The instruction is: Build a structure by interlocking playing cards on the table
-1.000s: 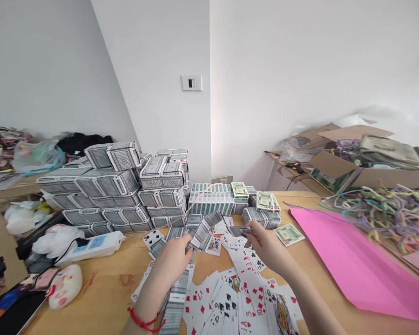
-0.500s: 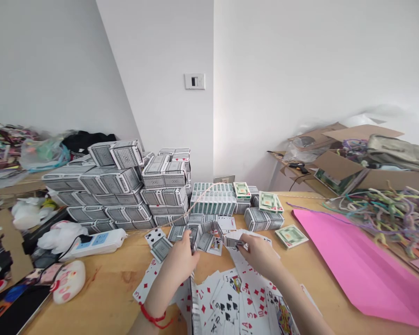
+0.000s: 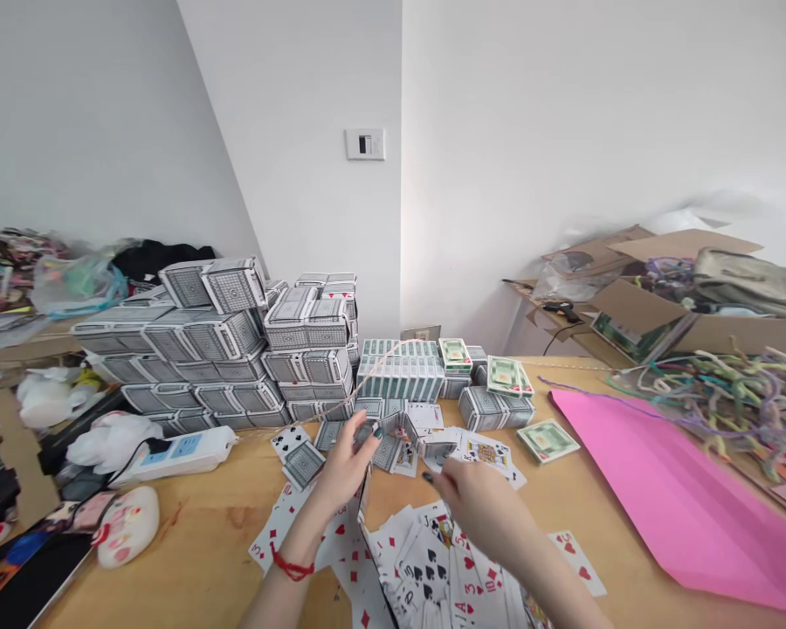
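Note:
My left hand (image 3: 344, 469) is closed on a bent chain of grey-backed playing cards (image 3: 393, 430) that arcs over to my right hand (image 3: 472, 500). My right hand pinches the other end of that chain near a card (image 3: 437, 451) lying on the wooden table (image 3: 210, 533). Below both hands lie several loose face-up cards (image 3: 425, 559) with red and black pips. A red string bracelet (image 3: 291, 566) circles my left wrist.
Stacked grey card boxes (image 3: 236, 349) and green-backed decks (image 3: 399, 371) stand at the back. A pink paper sheet (image 3: 668, 498) lies at right, beside coloured cords (image 3: 720, 393) and cardboard boxes (image 3: 668, 314). A white device (image 3: 176, 452) and soft toys (image 3: 121, 537) sit at left.
Both hands have drawn nearer together and toward me, and the card chain has folded up shorter between them. The camera has tilted slightly.

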`<state>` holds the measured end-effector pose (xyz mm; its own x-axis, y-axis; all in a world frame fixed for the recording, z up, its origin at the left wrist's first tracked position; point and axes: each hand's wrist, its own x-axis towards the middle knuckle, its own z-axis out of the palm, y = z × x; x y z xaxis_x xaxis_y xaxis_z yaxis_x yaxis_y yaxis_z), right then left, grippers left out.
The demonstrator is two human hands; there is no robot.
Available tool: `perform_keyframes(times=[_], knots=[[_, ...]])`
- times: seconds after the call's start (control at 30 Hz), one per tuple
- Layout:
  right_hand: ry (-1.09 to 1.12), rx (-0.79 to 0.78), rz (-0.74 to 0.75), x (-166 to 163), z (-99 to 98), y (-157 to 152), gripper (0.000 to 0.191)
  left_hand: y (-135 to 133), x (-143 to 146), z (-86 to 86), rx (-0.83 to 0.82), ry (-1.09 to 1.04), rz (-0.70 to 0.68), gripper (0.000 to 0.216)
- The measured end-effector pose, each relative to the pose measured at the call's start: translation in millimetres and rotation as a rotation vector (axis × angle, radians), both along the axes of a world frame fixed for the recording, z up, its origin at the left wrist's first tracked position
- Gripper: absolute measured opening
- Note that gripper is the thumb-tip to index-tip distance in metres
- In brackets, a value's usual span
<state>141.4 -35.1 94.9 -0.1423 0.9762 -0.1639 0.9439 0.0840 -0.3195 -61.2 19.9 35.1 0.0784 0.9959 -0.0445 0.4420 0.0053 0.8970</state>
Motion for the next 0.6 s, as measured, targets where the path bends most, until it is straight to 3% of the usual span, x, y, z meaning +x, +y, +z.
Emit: perform_keyframes(times=[0.1, 0.23, 0.3, 0.43, 0.6], knots=[[0.060, -0.092, 0.171, -26.3, 5.3, -21.3, 0.041, 3.6, 0.2, -6.5, 0.010, -0.152, -0.037, 0.051], [-0.092, -0.207, 0.459, -53.0, -8.3, -35.2, 0.028, 3.1, -0.1, -9.1, 0.041, -0.232, -0.090, 0.060], [-0.150, -0.201, 0.533, -56.3, -13.7, -35.5, 0.019, 3.2, -0.1, -9.6, 0.039, -0.261, -0.106, 0.064], [-0.158, -0.162, 0.503, -43.4, -3.2, -30.6, 0.021, 3.8, 0.0, -8.5, 0.036, -0.310, -0.148, 0.074], [0.012, -0.035, 0.381, -15.5, 12.4, -19.6, 0.026, 2.6, -2.5, -3.5, 0.049, -0.282, -0.183, 0.076]])
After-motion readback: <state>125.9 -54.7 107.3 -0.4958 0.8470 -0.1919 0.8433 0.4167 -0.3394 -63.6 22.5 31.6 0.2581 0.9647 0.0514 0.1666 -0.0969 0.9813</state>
